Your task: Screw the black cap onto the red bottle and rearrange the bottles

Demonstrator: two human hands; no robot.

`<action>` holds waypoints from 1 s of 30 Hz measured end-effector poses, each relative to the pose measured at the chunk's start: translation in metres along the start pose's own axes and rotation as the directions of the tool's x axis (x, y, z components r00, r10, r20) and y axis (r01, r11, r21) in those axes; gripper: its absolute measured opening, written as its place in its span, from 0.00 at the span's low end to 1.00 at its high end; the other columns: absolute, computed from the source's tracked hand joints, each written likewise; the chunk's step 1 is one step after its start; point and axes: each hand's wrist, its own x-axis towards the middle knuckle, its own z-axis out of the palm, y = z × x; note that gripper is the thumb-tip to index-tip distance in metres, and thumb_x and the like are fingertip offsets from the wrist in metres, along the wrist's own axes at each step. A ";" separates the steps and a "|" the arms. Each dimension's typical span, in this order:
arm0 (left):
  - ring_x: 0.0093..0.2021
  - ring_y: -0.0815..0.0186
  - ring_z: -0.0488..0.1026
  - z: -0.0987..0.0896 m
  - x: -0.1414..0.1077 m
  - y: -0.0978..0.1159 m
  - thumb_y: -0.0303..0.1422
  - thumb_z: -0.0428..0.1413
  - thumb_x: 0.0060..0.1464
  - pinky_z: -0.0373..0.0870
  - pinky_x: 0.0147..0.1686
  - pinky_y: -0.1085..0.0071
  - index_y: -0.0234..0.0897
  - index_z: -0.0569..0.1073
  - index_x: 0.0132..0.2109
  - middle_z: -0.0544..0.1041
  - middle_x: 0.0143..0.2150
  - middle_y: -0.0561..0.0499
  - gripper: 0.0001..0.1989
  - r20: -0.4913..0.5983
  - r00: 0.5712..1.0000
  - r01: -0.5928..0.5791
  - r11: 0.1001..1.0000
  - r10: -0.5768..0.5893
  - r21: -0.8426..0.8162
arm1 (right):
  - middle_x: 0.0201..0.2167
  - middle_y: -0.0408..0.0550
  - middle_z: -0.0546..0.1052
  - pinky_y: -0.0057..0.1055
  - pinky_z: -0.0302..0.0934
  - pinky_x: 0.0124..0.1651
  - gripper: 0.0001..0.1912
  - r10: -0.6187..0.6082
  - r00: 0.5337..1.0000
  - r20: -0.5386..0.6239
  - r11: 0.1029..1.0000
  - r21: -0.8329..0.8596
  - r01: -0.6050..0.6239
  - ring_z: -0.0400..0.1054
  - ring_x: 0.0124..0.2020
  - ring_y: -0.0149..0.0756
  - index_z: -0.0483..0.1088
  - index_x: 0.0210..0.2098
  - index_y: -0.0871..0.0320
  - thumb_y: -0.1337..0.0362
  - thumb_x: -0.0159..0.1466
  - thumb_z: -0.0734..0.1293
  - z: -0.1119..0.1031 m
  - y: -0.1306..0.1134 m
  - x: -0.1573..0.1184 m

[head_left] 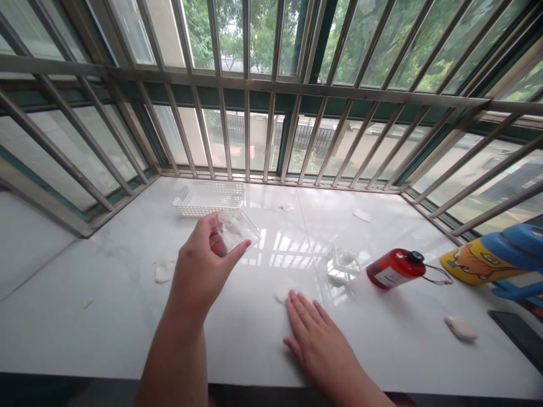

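Observation:
My left hand [207,254] is raised above the white tabletop, its fingers and thumb gripping a clear plastic box [236,230] with white pieces inside. The box is tilted, in front of a white perforated basket [210,196]. My right hand [314,333] lies flat on the tabletop near its front edge, palm down with fingers stretched out. Its fingertips rest on a thin white piece [281,294], which is partly hidden under them. To the right of that hand, farther back, a second clear box [343,264] stands on the surface.
A red bottle [394,268] with a black cap and a blue-and-yellow bottle [487,257] are at the right. Nearby are a pinkish object [461,328] and a dark flat object [517,339]. White scraps [163,271] dot the tabletop [246,339]. Metal window bars [247,130] border the back.

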 end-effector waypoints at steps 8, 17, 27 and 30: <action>0.49 0.52 0.85 0.001 0.000 0.002 0.50 0.72 0.54 0.85 0.47 0.60 0.46 0.74 0.66 0.85 0.54 0.47 0.37 -0.020 1.000 0.018 1.000 -0.018 -0.015 | 0.78 0.69 0.61 0.61 0.64 0.76 0.35 0.188 0.982 -0.011 0.981 0.053 -0.188 0.58 0.79 0.67 0.66 0.75 0.72 0.53 0.78 0.63 0.001 -0.008 0.022; 0.53 0.47 0.85 -0.008 0.002 -0.008 0.51 0.74 0.52 0.87 0.49 0.53 0.49 0.73 0.65 0.83 0.60 0.46 0.37 -0.089 0.996 0.013 1.000 -0.012 0.012 | 0.80 0.65 0.60 0.62 0.52 0.81 0.31 0.258 0.958 0.123 0.950 0.151 -0.275 0.54 0.82 0.60 0.63 0.78 0.66 0.61 0.80 0.59 -0.019 -0.010 0.076; 0.55 0.46 0.85 -0.009 0.004 -0.011 0.48 0.74 0.53 0.86 0.54 0.49 0.47 0.72 0.65 0.82 0.63 0.44 0.36 -0.141 0.990 -0.001 1.000 0.005 0.026 | 0.81 0.42 0.61 0.42 0.39 0.86 0.29 -0.451 0.890 0.070 0.810 0.451 0.375 0.53 0.83 0.39 0.61 0.80 0.51 0.51 0.84 0.54 -0.029 -0.081 0.080; 0.56 0.46 0.85 -0.016 0.002 -0.009 0.47 0.74 0.54 0.86 0.55 0.50 0.47 0.72 0.66 0.81 0.63 0.44 0.36 -0.133 0.991 0.027 0.999 -0.024 0.017 | 0.79 0.38 0.64 0.42 0.39 0.86 0.26 -0.224 0.958 0.177 0.925 0.348 0.152 0.55 0.82 0.35 0.66 0.77 0.44 0.55 0.83 0.57 -0.037 -0.057 0.097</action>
